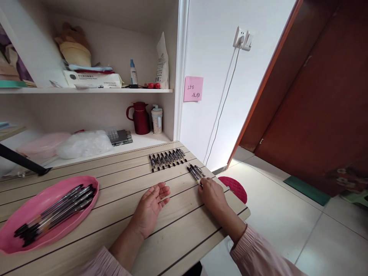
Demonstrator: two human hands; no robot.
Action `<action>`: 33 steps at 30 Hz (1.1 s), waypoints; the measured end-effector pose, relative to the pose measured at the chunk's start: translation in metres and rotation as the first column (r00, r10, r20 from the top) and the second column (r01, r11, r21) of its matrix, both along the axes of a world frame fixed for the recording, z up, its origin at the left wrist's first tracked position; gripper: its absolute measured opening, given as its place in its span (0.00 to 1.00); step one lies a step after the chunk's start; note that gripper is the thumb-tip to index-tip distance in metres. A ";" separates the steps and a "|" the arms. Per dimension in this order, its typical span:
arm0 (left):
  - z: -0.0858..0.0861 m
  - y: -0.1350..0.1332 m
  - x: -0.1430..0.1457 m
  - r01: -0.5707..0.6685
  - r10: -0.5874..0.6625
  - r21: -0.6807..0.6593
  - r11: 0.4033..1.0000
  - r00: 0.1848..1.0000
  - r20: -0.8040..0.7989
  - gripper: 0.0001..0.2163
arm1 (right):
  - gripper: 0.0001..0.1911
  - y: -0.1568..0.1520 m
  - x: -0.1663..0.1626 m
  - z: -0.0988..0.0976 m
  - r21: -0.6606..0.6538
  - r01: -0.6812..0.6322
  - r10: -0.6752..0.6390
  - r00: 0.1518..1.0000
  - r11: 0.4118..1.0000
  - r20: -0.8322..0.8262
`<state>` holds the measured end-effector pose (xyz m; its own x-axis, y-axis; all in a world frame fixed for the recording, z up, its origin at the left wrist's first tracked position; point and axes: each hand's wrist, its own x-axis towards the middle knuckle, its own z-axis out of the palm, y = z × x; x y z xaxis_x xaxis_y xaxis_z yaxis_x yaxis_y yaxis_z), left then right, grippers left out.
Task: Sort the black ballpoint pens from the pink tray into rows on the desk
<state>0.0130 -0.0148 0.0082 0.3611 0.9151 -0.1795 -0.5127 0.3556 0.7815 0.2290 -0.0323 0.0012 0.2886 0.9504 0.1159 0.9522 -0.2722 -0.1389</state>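
My left hand (pixel 149 211) rests above the table, palm turned up, its fingers loosely bent and apart with nothing in them. At the right, my right hand (pixel 214 197) has its fingers closed at the near end of a pen (pixel 194 172), in a small group of dark, slim pens lying slantwise on the table. Part of that pen is hidden by the fingers. Beyond both hands, several short black pen parts (pixel 166 159) lie side by side in a row, with small black pieces at their near ends.
At the left a pink oval tray (pixel 93 184) holds several black and clear pens (pixel 61 212). The wooden table (pixel 178 230) ends in a corner at the right, near a red round seat (pixel 235 188). Behind stand shelves with a dark red jug (pixel 140 119) and a cup (pixel 156 119).
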 end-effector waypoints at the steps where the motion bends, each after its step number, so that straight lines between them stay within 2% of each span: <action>1: 0.000 0.000 0.000 0.001 -0.001 0.000 1.000 1.000 -0.002 0.12 | 0.08 0.000 0.000 0.000 0.001 0.000 0.000 1.000 1.000 0.002; 10: 0.000 0.001 -0.001 -0.003 0.003 -0.005 1.000 1.000 -0.004 0.12 | 0.09 -0.002 -0.003 0.001 -0.007 0.032 -0.032 0.999 0.999 -0.010; 19: -0.001 0.001 -0.001 0.000 0.000 0.009 1.000 1.000 0.004 0.12 | 0.10 -0.003 -0.005 -0.002 0.086 0.029 -0.029 1.000 0.996 -0.008; 27: 0.000 0.001 -0.001 -0.006 0.006 0.006 1.000 1.000 -0.015 0.13 | 0.14 -0.004 -0.007 0.001 0.029 0.095 -0.095 0.995 0.995 0.004; 33: -0.001 0.001 -0.002 0.008 -0.008 0.013 1.000 1.000 -0.009 0.12 | 0.13 -0.004 -0.006 -0.001 0.022 0.084 -0.084 0.996 0.996 0.002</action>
